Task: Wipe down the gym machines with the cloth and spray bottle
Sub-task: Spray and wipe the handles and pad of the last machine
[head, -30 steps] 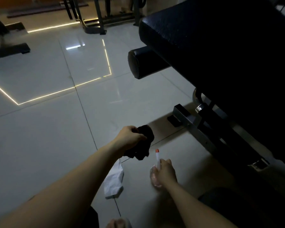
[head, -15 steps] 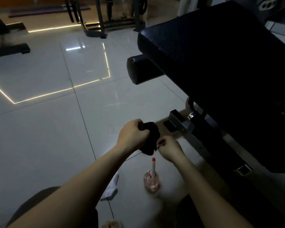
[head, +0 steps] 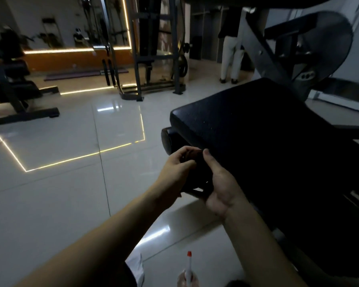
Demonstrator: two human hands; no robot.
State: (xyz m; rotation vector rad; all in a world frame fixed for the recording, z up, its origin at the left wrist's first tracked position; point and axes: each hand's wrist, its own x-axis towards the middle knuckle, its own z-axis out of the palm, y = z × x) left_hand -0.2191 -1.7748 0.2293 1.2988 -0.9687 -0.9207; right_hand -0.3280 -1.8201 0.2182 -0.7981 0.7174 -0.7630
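Observation:
A dark cloth point(head: 196, 168) is bunched between both of my hands, just in front of the near corner of a black padded bench point(head: 257, 137). My left hand point(head: 174, 172) grips its left side with curled fingers. My right hand point(head: 220, 183) holds its right side, thumb stretched up along the pad's edge. A clear spray bottle point(head: 188, 272) with a white neck and red tip stands on the floor tiles near the bottom edge, below my right forearm, with no hand on it.
A white rag point(head: 136, 268) lies on the floor left of the bottle. A black roller pad point(head: 166, 139) sticks out under the bench. A rack frame point(head: 153, 59) and another bench point(head: 15, 92) stand further back; a person point(head: 231, 44) stands at the far wall.
My right hand let go of the bottle, which stays on the floor, and joined my left on the cloth. Both hands rose to the bench corner; my view tilted up.

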